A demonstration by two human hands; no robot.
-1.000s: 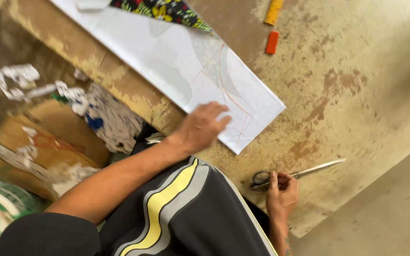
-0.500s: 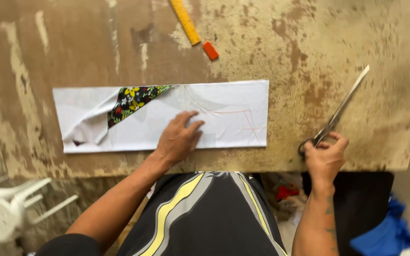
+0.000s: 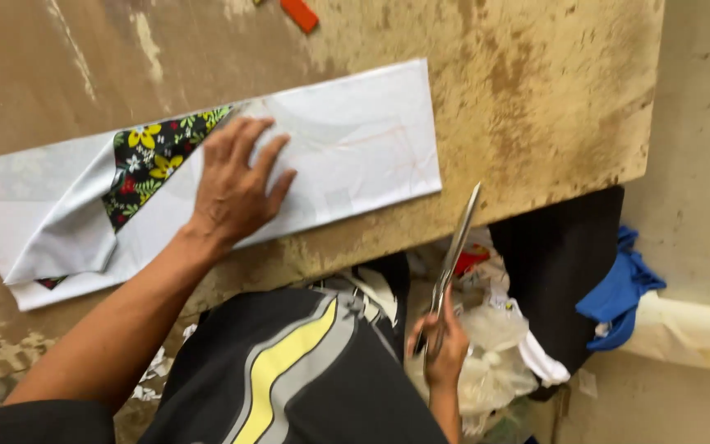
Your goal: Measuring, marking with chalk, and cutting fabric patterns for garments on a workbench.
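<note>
A long strip of white fabric [image 3: 355,148] lies flat on a worn wooden table [image 3: 536,90]. One corner is folded back and shows a black floral print [image 3: 154,160]. My left hand [image 3: 236,185] presses flat on the middle of the strip, fingers spread. My right hand [image 3: 441,349] is below the table's near edge and grips a pair of metal scissors [image 3: 454,255] by the handles. The closed blades point up toward the strip's right end without touching it.
An orange piece of chalk [image 3: 299,12] lies at the table's far edge. Under the table, to the right, are black cloth [image 3: 560,279], blue cloth [image 3: 622,288], plastic bags [image 3: 495,370] and scraps. My lap in black clothing with a yellow stripe [image 3: 289,370] fills the lower middle.
My right hand has lifted the scissors off the table and drawn them back toward my lap. The view has swung closer; my left hand stays pressed on the fabric.
</note>
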